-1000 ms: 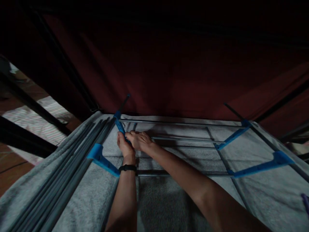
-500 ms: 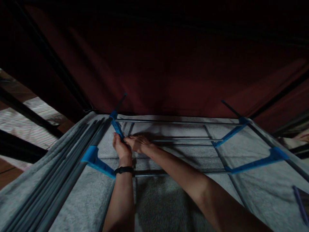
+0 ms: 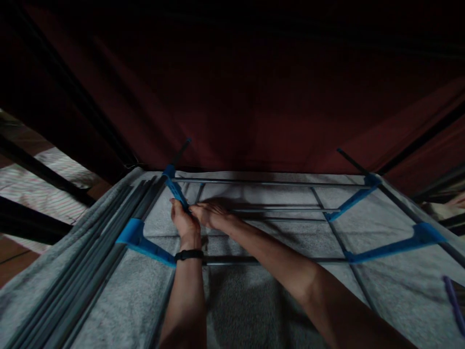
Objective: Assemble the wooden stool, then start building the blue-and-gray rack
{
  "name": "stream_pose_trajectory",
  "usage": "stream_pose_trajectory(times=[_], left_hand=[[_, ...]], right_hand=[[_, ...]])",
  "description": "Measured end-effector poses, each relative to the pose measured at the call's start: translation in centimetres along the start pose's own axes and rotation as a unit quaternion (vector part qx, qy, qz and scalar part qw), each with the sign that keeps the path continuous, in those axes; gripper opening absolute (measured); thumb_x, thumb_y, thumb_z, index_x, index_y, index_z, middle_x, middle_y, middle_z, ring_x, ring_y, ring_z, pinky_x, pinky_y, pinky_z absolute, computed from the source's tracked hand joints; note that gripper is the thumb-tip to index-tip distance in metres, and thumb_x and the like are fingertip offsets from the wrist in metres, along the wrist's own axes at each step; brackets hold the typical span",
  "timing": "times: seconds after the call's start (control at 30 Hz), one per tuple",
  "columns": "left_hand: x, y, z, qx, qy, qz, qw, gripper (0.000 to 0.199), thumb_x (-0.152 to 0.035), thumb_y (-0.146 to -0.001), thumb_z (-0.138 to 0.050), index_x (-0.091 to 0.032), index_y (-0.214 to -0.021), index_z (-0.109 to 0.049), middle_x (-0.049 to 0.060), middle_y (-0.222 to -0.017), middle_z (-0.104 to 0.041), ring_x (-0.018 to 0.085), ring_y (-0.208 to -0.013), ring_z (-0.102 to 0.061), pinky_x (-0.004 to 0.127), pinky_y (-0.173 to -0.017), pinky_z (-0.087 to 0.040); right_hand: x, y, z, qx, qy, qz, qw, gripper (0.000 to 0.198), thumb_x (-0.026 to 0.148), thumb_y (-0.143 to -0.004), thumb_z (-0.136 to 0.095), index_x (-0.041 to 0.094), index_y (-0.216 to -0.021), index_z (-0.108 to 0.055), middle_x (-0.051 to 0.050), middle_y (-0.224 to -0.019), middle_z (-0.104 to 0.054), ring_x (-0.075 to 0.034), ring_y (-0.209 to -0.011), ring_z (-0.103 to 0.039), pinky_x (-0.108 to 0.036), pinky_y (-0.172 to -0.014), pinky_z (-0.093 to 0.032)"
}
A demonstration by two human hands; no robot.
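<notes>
A metal tube frame with blue plastic brackets lies on a grey blanket (image 3: 240,305). My left hand (image 3: 184,220), with a dark band at the wrist, is closed around the lower end of the far left blue bracket (image 3: 177,190). My right hand (image 3: 209,214) is closed at the same end, where the bracket meets a metal tube (image 3: 283,210); its fingertips are partly hidden. Nearer to me is another blue bracket (image 3: 145,245), left of my wrist. Two more blue brackets, a far one (image 3: 350,201) and a near one (image 3: 395,246), sit on the right side.
Several loose grey tubes (image 3: 90,261) lie side by side on the left. A dark red cloth (image 3: 247,106) hangs behind the frame. Dark bars (image 3: 32,223) stand at the left edge. A purple object (image 3: 454,305) lies at the lower right.
Both hands stay at the same bracket end, with only a slight shift. The right-side brackets appear a little further right and the view has moved slightly.
</notes>
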State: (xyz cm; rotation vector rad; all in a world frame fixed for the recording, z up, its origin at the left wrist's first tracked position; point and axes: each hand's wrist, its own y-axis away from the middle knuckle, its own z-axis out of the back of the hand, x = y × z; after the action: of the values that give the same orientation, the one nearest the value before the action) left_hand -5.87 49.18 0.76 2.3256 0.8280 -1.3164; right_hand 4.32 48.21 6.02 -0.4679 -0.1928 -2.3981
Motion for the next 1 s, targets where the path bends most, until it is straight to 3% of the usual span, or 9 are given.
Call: stream_pose_trajectory(times=[0.37,0.67,1.0], left_hand=[[-0.7,0.4,0.1,0.004,0.060,0.033,0.998,0.052,-0.065,-0.075,-0.069,-0.017,-0.069,-0.049,-0.006,-0.064,-0.041,0.008,-0.058,-0.037,0.021,-0.054,-0.035],[-1.2,0.5,0.0,0.017,0.079,0.051,0.995,0.048,-0.062,-0.077,-0.070,-0.017,-0.071,-0.053,-0.006,-0.064,-0.047,0.007,-0.057,-0.044,0.020,-0.056,-0.039],[-1.2,0.8,-0.2,-0.009,0.062,0.047,0.997,0.050,-0.063,-0.077,-0.069,-0.017,-0.070,-0.051,-0.007,-0.062,-0.046,0.006,-0.055,-0.044,0.020,-0.055,-0.038]], right_hand=[[-0.9,-0.6,-1.0,0.009,-0.031,-0.014,0.999,0.026,0.029,-0.098,-0.044,0.023,-0.115,-0.064,-0.006,-0.121,-0.070,-0.020,-0.107,-0.064,-0.027,-0.085,-0.045],[-0.6,-0.5,0.5,-0.030,-0.007,-0.020,0.999,0.030,0.033,-0.101,-0.039,0.024,-0.115,-0.063,-0.006,-0.122,-0.069,-0.022,-0.104,-0.065,-0.029,-0.086,-0.046],[-0.8,-0.6,-0.2,-0.020,-0.002,-0.021,1.000,0.029,0.032,-0.100,-0.039,0.023,-0.117,-0.062,-0.008,-0.121,-0.070,-0.022,-0.104,-0.066,-0.030,-0.086,-0.047]])
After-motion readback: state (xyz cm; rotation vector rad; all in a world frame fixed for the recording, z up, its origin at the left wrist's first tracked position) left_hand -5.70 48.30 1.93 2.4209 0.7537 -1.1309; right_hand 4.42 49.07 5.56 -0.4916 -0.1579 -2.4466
